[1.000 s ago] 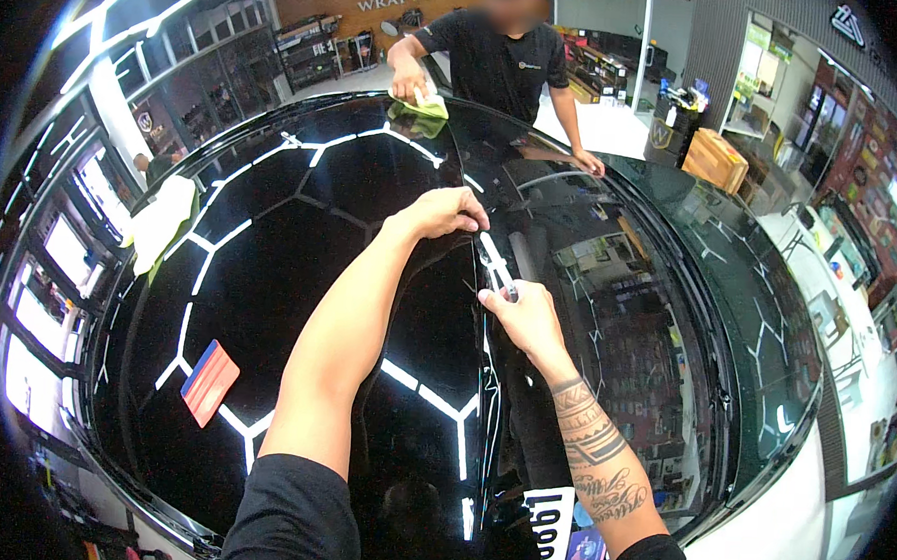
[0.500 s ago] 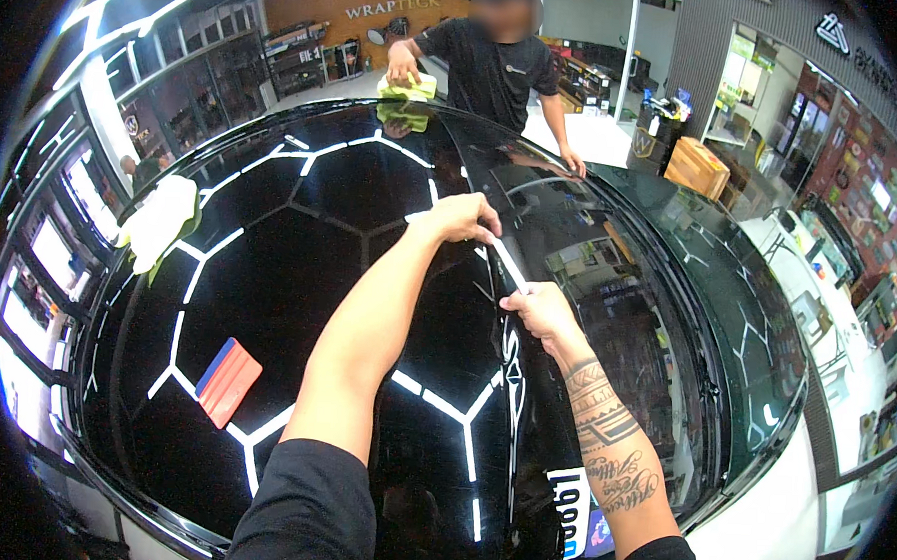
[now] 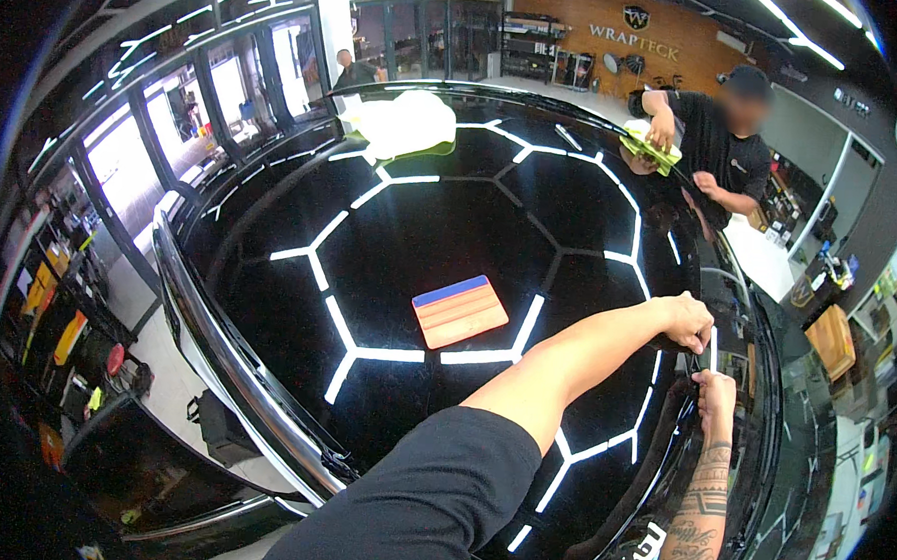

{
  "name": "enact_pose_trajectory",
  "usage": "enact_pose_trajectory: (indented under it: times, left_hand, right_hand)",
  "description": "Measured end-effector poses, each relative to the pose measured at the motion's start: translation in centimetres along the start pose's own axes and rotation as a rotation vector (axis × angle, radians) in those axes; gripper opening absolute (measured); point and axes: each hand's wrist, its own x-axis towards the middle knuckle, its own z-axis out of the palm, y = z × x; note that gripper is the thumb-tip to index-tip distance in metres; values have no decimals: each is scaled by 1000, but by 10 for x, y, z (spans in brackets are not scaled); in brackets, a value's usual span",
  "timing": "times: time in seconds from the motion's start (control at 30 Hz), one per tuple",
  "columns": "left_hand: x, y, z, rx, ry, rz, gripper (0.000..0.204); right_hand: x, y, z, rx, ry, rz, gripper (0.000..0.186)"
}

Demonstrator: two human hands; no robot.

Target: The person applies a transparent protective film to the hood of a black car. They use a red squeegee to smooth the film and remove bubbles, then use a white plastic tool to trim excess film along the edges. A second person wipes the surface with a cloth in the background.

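Head view: left hand (image 3: 689,321) and right hand (image 3: 716,392) pinch a thin white strip (image 3: 713,348) at the black car roof's (image 3: 451,230) edge; squeegee (image 3: 460,311) lies unused, so fitting appears unfinished.

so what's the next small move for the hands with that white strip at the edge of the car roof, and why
Probably draw the white strip a little further along the roof's right edge. The left hand pinches its upper end and the right hand its lower end, so it looks stretched between them. Keeping it taut and in line with the edge seems wise.
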Motion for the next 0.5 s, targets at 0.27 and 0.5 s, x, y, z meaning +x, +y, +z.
enact_pose_trajectory:
  times: [0.27, 0.5]
  left_hand:
    - [4, -5, -3, -67, -2, -28, 24]
    - [35, -27, 3, 144, 47, -390, 43]
  right_hand:
    - [-2, 1, 6, -38, 74, -50, 21]
    - [-8, 10, 16, -491, 291, -328, 35]
